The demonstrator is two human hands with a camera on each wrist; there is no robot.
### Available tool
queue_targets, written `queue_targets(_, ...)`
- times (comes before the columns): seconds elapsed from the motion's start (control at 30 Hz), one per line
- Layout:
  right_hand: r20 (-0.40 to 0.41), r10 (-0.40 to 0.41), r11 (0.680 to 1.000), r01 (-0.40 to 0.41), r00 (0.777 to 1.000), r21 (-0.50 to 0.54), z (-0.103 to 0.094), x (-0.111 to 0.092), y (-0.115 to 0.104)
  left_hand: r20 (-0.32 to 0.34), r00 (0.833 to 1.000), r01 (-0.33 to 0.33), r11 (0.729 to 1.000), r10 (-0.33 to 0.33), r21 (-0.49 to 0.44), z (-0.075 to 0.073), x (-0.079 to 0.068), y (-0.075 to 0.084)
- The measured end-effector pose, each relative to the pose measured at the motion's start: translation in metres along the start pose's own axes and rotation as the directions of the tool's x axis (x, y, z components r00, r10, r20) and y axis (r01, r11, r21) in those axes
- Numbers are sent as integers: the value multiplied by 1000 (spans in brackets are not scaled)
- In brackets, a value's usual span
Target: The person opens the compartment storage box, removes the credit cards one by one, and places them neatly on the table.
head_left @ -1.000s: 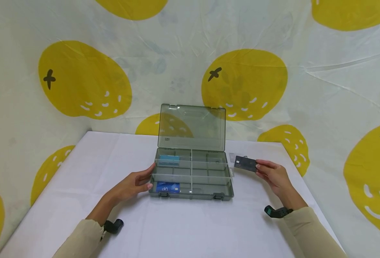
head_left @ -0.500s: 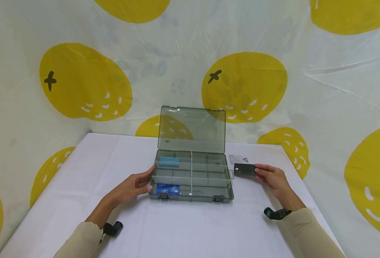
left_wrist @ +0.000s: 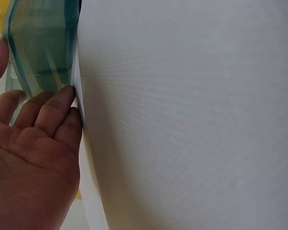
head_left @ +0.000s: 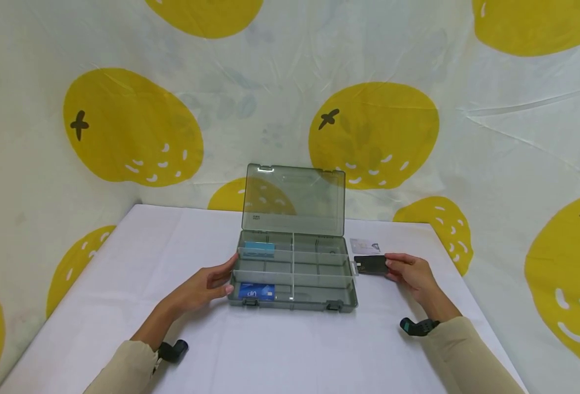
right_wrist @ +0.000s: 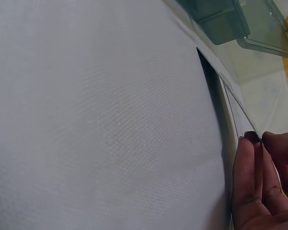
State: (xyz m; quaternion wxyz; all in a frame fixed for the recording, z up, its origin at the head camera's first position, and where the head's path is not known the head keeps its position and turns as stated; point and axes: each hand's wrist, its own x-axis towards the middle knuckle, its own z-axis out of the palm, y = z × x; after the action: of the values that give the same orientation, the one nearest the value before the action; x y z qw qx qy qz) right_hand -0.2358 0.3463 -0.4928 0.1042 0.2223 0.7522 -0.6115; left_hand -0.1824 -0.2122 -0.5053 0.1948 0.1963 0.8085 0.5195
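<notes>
A smoky, see-through compartment box stands with its lid raised. My left hand rests against the box's left side, thumb at the front corner; in the left wrist view its fingertips touch the wall. A blue VIP card lies in the front left compartment, and a light blue card in the back left one. My right hand pinches a black card by its right end, just right of the box. In the right wrist view the card tilts over the cloth, seen nearly edge-on.
A pale, partly clear card lies on the white tablecloth behind the black one. A small clear tab sticks out at the box's right wall. Clear dividers split the box. Patterned cloth hangs behind the table.
My right hand has brought the black card down and slightly left, toward the box's right side, uncovering the pale card behind. The left hand stays at the box.
</notes>
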Motion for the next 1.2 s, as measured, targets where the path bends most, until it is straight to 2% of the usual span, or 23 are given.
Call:
queue_targets(0.17,0,-18,999,18,1000,-31,1,-2,1,1,1000,-9,1000,9,-17,0,0,0)
queue_targets(0.33,-18,-57,992,55,998,-112,0,-3,1,-1,1000,-24,1000,24,-14,1,0,0)
queue_targets(0.5,-67,-128,966,110,989,-233,-1,-5,0,-4,1000,-23,1000,23,-10,1,0,-1)
queue_targets(0.7,-95,-242,937,207,966,-281,8,-17,-13,-6,1000,-17,1000,17,-1,1,-1,0)
queue_targets(0.9,-36,-337,904,312,941,-293,28,-32,-33,-11,1000,-13,1000,13,10,1,-1,0)
queue_targets(1.2,83,-397,882,406,914,-239,66,-51,-63,-2,1000,-30,1000,30,-4,1,2,-4)
